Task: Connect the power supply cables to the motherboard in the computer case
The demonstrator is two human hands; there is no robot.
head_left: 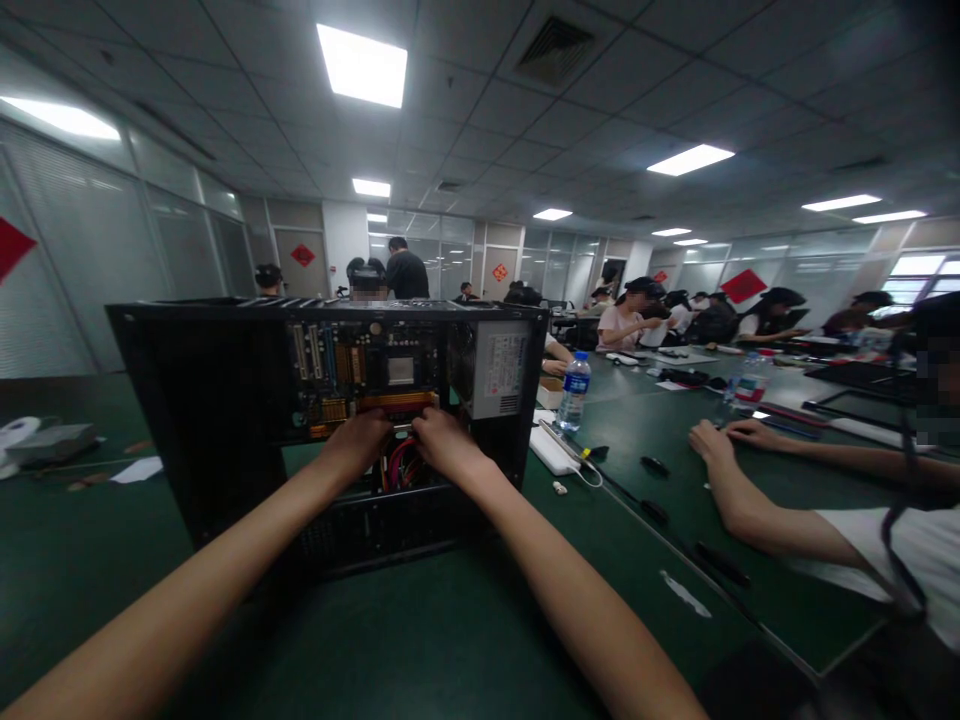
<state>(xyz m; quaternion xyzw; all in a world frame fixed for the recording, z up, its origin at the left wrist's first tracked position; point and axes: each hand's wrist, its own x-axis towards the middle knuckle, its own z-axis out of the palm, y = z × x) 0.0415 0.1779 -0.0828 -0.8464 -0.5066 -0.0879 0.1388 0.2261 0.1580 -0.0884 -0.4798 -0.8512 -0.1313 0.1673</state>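
Observation:
A black computer case (345, 530) stands on the table with its side open towards me, showing the motherboard (367, 350) and a grey power supply (500, 365). My left hand (358, 440) and my right hand (448, 440) reach inside, fingers curled close together at the memory slots. Between them runs a reddish strip, seemingly a memory stick (397, 401), with my fingers at its lower edge near both ends. My fingertips are partly hidden. Coloured cables (405, 463) hang just below my hands.
Right of the case are a water bottle (575, 392), a white power strip (553, 447) and small black items. A co-worker's hands (712, 440) rest on the green table (630, 560) at right. A grey box (52, 444) and paper (138, 470) lie at left.

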